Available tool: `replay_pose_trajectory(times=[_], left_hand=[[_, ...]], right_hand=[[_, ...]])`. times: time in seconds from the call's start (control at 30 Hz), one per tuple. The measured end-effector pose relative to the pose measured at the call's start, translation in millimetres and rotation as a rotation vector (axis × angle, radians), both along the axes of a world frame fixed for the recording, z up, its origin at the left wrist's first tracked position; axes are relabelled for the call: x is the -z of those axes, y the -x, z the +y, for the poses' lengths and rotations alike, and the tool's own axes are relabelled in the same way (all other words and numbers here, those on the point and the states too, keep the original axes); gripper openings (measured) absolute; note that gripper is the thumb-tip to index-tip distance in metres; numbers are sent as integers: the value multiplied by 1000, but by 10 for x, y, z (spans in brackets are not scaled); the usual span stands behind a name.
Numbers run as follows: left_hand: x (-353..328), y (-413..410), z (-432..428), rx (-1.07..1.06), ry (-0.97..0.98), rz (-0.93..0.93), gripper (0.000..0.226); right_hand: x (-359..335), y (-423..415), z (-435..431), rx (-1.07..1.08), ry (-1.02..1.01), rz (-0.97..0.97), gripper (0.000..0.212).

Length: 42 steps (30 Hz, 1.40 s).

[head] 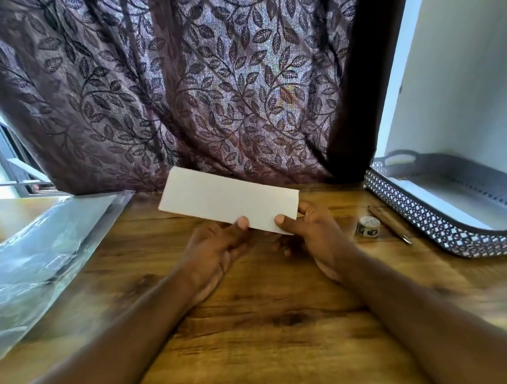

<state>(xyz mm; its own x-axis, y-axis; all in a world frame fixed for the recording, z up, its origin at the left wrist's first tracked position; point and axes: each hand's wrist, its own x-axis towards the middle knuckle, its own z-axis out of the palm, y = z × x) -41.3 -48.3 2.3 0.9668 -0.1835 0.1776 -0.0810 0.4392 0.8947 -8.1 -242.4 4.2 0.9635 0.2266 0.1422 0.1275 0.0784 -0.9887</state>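
Head view: left hand [217,245] and right hand [315,232] pinch a white folded paper [228,203] above the wooden table's [267,336] far edge.

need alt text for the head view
A person's left hand and right hand pinch the near edge of a white card above a wooden table. A tape roll, a pen and a patterned tray sit at right, clear plastic at left.

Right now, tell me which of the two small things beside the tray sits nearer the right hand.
The small tape roll: it stands between the right hand and the brown pen, which lies closer to the tray.
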Motion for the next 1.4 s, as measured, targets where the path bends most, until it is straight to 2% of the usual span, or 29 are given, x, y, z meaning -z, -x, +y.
replay_pose_trajectory(times=[0.07,0.17,0.3,0.47,0.67,0.83,1.0,1.07,1.2,1.27,1.33,1.4], left_hand=[[42,38,-87,-9,-70,1,43],[28,45,-112,-81,-66,22,47],[17,13,-98,-138,-6,43,37],[-55,-46,-25,-198,158,132,40],[-137,-149,156,-398,177,115,12],[-137,-219,308,-460,75,64,20],[-74,-290,415,-458,89,112,27],[-65,-289,451,-450,-20,109,20],[0,-313,517,-543,-481,67,11],[53,-367,595,-599,-785,22,17],[101,-414,649,-619,-1168,1,20],[118,-409,640,-620,-1334,-10,19]], right_hand=[[11,48,96,-54,-22,-7,34],[25,74,165,-96,-22,-17,38],[38,52,189,-101,-19,-35,42],[18,12,128,-84,-25,-31,37],[-25,-32,-60,-83,-11,-29,34],[-39,-50,-121,-84,13,-50,29],[-34,-63,-164,-78,51,-51,31],[-19,-83,-218,-59,40,-21,27],[7,-123,-292,58,74,28,24],[7,-153,-304,172,234,12,21],[5,-194,-329,295,439,-7,15],[21,-242,-342,367,631,-43,11]])
